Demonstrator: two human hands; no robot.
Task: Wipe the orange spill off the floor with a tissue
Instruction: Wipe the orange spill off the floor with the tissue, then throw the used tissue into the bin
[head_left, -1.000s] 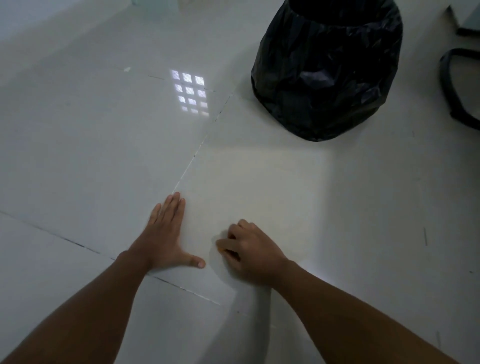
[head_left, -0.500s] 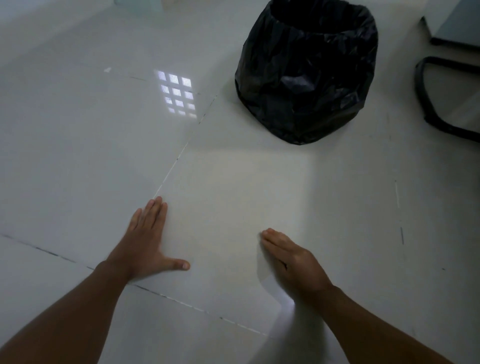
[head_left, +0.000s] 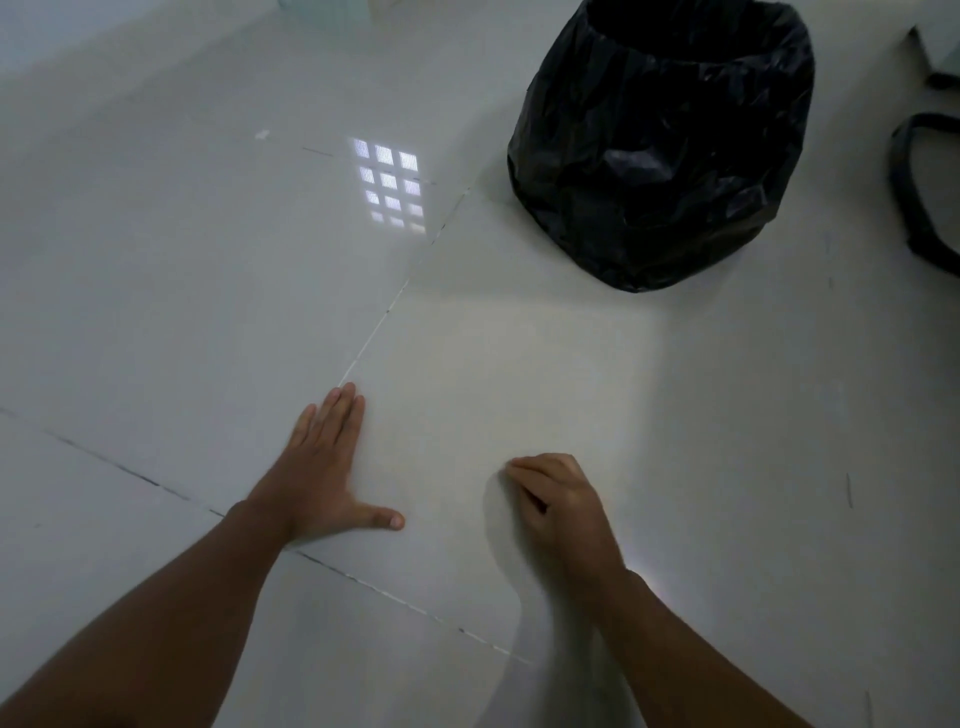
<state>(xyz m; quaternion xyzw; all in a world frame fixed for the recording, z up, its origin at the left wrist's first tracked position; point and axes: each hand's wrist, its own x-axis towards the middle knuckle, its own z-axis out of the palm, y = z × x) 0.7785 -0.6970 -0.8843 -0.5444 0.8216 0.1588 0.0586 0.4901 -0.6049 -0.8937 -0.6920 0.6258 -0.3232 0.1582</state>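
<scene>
**Two hands on the pale tiled floor**

The left hand (head_left: 324, 467) lies flat on the floor (head_left: 156, 286), palm down, fingers straight and close together, thumb spread out toward the right; it holds nothing. The right hand (head_left: 558, 501) is just beside it, a short gap of tile between them, with its fingers curled under and knuckles up, pressed to the floor. Whether a tissue sits under those curled fingers cannot be told: nothing white shows past them, and the hand covers the spot. No orange mark can be made out on the tile around either hand. Both bare forearms run in from the lower edge.

A dark grout line passes under the left wrist. Farther off, a bin lined with a black bag (head_left: 660, 156) stands on the floor, well apart from the hands. A grid of window light (head_left: 389, 184) reflects on the glossy tile to the bin's left. A dark curved object (head_left: 914, 192) shows at the right edge.
</scene>
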